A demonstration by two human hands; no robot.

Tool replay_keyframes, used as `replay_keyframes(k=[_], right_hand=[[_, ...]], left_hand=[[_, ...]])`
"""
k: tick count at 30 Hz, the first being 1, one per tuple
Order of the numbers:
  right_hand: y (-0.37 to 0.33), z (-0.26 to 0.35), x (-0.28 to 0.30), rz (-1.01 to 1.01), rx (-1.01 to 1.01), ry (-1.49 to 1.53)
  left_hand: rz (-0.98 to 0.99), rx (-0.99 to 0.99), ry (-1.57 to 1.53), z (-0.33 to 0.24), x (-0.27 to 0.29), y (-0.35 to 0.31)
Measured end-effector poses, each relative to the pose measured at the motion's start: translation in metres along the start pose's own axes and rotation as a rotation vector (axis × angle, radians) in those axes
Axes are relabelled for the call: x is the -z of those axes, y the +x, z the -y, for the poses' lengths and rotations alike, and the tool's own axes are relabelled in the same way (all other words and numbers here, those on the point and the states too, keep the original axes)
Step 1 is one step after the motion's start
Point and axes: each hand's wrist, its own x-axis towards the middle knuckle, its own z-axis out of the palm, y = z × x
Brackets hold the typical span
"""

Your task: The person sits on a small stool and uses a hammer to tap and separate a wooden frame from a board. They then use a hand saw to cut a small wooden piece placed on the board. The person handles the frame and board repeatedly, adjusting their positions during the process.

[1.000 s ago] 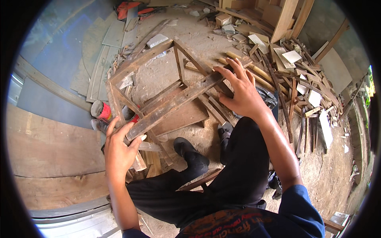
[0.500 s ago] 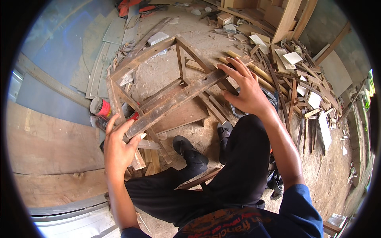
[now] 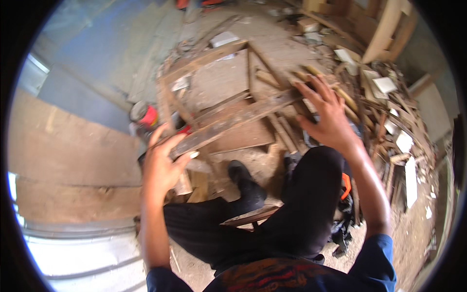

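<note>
A rough wooden frame (image 3: 228, 124) of brown battens stands tilted in front of my knees, its thick near rail running from lower left to upper right. At the rail's left end, my left hand (image 3: 163, 158) curls round the corner, thumb on the near side and fingers on the far side. My right hand (image 3: 328, 114) lies over the right end with its fingers spread wide and its thumb apart. Some fingertips seem to touch the wood; motion blur softens the contact. Beneath the rail a flat brown board (image 3: 241, 134) shows.
Red-labelled cans (image 3: 144, 113) stand beyond my left hand. Scrap wood and white offcuts (image 3: 384, 85) pile up at the right. A large plywood sheet (image 3: 73, 141) is at the left. Black plastic (image 3: 343, 226) and something orange (image 3: 346, 186) lie by my right knee.
The whole view has shifted, so the frame, hands and surroundings appear farther right. Both hands keep nearly the same places on the rail. An orange thing now shows beside my right knee.
</note>
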Motion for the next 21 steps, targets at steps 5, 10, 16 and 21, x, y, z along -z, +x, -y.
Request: replay_keyframes(k=[5, 10, 16, 21], right_hand=[[-0.003, 0.004, -0.001, -0.023, -0.025, 0.032], [-0.002, 0.0, -0.011, -0.059, -0.017, 0.159], [0.001, -0.005, -0.022, -0.189, 0.017, 0.265], [0.001, -0.004, -0.024, -0.194, 0.01, 0.254]], left_hand=[[0.051, -0.006, 0.04, -0.012, 0.004, -0.002], [0.046, 0.04, 0.052, -0.015, 0.007, -0.006], [0.084, 0.01, 0.134, -0.017, 0.008, -0.001], [-0.059, -0.072, 0.17, -0.049, 0.005, -0.001]])
